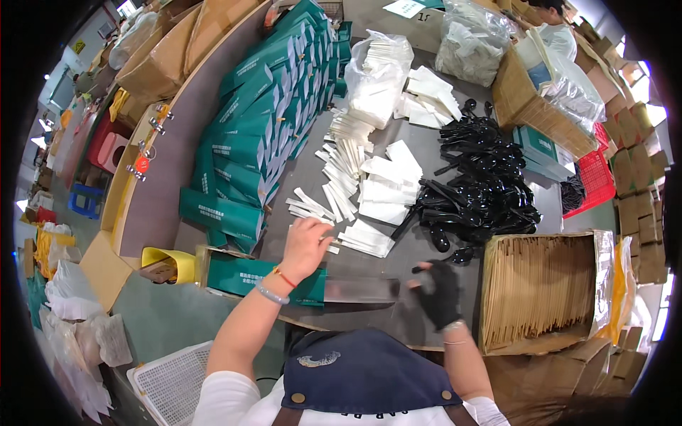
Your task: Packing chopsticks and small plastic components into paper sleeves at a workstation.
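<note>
My left hand (307,245) reaches over the near end of a spread of slim white paper packets (341,170), its fingers curled and close together. White pieces show by its fingertips; what the fingers hold, if anything, is hidden. Beneath the wrist lies a green printed carton sleeve (302,286), with a grey metal trough (362,291) running out of its right end. My right hand (437,292), in a black fingerless glove, is over the table right of the trough. Its thumb and forefinger are apart, near the handle of a loose black plastic spoon (462,255). Behind it is a heap of black spoons (483,184).
Green flattened sleeves (249,142) stand stacked along the left partition. White folded napkins (391,188) lie mid-table, below a plastic bag of white packets (380,74). A carton of brown flat pieces (543,287) stands at right, a yellow container (170,265) at left.
</note>
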Motion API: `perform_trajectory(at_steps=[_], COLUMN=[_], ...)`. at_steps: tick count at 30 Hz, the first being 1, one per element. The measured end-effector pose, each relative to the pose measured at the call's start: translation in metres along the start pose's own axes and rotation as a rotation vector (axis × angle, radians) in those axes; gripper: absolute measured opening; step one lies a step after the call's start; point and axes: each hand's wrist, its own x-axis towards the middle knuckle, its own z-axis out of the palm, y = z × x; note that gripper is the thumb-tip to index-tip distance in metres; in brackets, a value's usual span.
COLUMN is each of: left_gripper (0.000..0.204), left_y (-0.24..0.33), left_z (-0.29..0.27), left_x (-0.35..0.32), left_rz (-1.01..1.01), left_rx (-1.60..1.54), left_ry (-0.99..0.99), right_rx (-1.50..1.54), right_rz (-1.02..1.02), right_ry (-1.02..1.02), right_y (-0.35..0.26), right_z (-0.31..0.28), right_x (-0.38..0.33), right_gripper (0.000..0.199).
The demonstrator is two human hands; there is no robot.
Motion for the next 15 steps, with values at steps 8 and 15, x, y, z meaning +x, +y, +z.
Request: perform_trajectory(at_steps=[8,15], left_gripper=[0.036,0.025], left_y=[0.013,0.024], left_z=[0.033,0.026], left_x=[0.029,0.029], left_rz=[0.170,0.066], left_rx=[0.078,-0.076], left_ry=[-0.162,-0.265], right_rx=[-0.428,-0.112], right_rz=[0.579,0.928], right_ry=[0.393,0.178], right_y=[0.164,0.151], right_z=[-0.079,-0.081], right_x=[-0.135,-0.120], right_gripper=[0.018,0.017])
